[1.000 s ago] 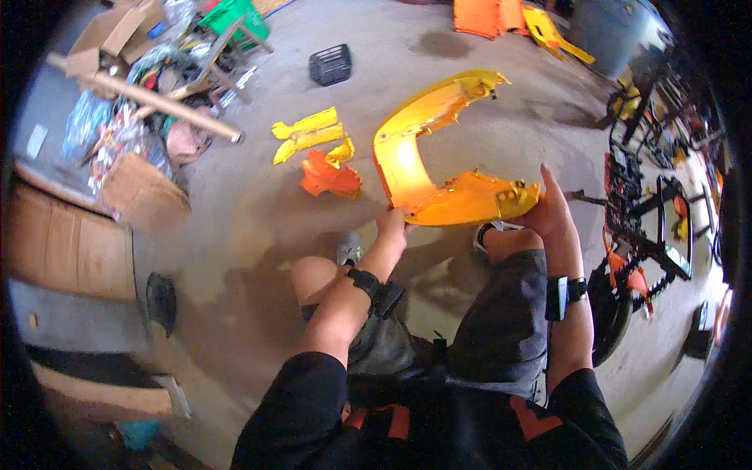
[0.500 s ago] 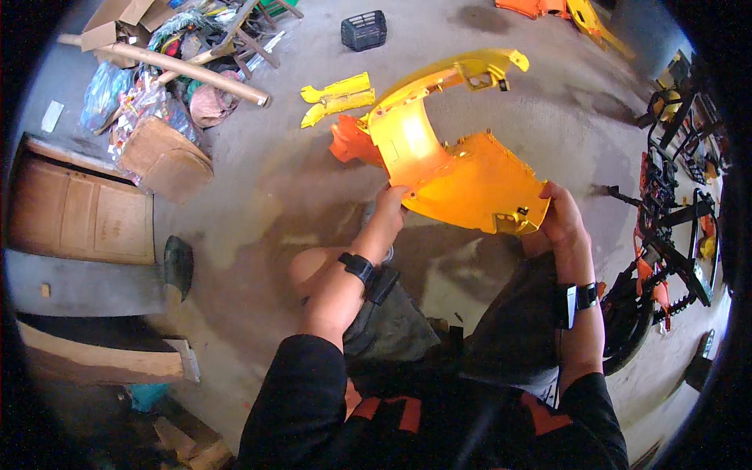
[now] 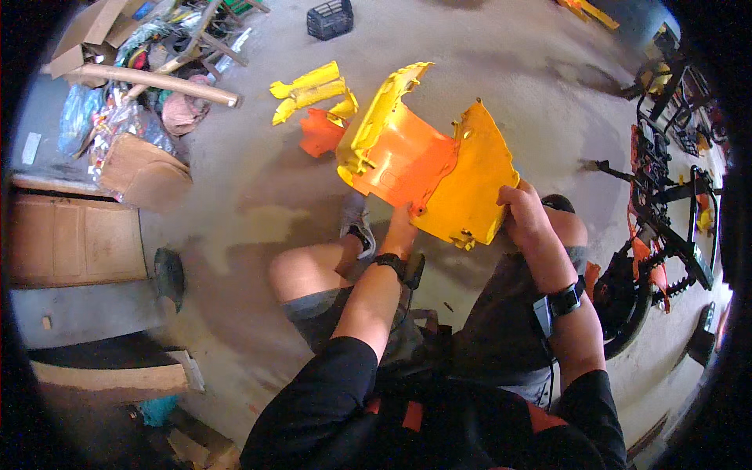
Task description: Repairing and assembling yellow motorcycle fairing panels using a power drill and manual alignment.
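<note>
In the head view, both hands hold a large curved plastic body panel, with an orange middle section [image 3: 395, 160] and yellow sides [image 3: 470, 188]. My left hand [image 3: 402, 222] is closed on its lower edge, where orange meets yellow, near a small hole. My right hand [image 3: 523, 211] grips the right edge of the yellow side, thumb on the face. Small fittings stick out along the lower yellow edge. Just beyond the panel, several loose yellow pieces [image 3: 305, 82] and a smaller orange piece [image 3: 317, 135] lie on the concrete floor.
A black metal frame assembly [image 3: 658, 204] runs along the right. Debris, a long tube [image 3: 157, 78] and cardboard [image 3: 137, 160] pile up at upper left; a wooden panel [image 3: 78, 239] is below them. A dark crate [image 3: 329, 21] lies farther back, my bent legs below the panel.
The panel has turned in my hands, its orange middle now showing and its far yellow arm brought left and nearer. My right hand and forearm have shifted left.
</note>
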`<state>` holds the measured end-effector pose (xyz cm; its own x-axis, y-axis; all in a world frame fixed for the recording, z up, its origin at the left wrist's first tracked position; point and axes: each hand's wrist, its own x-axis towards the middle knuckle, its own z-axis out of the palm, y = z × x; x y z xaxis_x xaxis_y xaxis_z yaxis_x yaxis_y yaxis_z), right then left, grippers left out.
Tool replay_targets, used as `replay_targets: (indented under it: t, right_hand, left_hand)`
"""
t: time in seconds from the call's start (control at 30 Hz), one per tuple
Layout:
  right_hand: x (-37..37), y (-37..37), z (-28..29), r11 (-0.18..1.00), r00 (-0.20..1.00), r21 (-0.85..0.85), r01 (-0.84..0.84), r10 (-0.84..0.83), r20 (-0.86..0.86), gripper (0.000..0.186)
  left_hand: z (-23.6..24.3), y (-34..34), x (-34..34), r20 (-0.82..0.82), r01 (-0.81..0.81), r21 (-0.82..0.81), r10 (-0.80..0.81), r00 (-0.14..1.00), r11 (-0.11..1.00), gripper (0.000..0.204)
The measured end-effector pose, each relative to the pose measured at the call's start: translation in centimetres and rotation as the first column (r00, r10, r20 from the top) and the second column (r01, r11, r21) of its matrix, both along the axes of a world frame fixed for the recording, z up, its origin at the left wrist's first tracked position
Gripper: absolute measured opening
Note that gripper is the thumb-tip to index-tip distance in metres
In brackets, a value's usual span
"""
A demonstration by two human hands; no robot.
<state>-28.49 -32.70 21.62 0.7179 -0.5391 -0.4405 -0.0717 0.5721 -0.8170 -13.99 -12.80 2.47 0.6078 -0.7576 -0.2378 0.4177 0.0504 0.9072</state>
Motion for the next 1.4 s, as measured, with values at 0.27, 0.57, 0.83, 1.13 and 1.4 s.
replay_targets:
  t: [0.27, 0.57, 0.83, 1.13, 1.4]
  right_hand:
    - [0.2, 1.6, -0.1, 0.994, 0.999, -0.107, 0.01, -0.014, -0.037, 0.043]
    - [2.3, 3.5, 0.2, 0.986, 0.993, -0.153, -0.063, 0.046, -0.112, 0.058]
    - [0.1, 3.0, -4.5, 0.938, 0.984, -0.333, -0.094, 0.037, -0.176, 0.085]
    - [-0.4, 3.3, -6.4, 0.919, 0.989, -0.366, -0.144, 0.142, -0.032, 0.095]
    - [-2.1, 6.9, -8.5, 0.643, 0.879, -0.628, -0.439, 0.163, -0.448, 0.096]
  left_hand:
    - [0.0, -1.4, -4.8, 0.044, 0.095, 0.38, -0.121, 0.992, 0.92, 0.043]
    - [-8.6, 0.2, -5.4, -0.474, 0.045, 0.12, 0.018, 0.88, 0.992, 0.047]
    - [-6.8, -2.0, -9.0, -0.654, 0.173, 0.245, 0.031, 0.756, 0.954, 0.044]
    - [0.3, 2.5, -5.6, -0.1, 0.305, 0.554, -0.302, 0.948, 0.775, 0.036]
    - [13.1, -0.4, -6.1, -0.132, 0.189, 0.706, -0.136, 0.982, 0.682, 0.032]
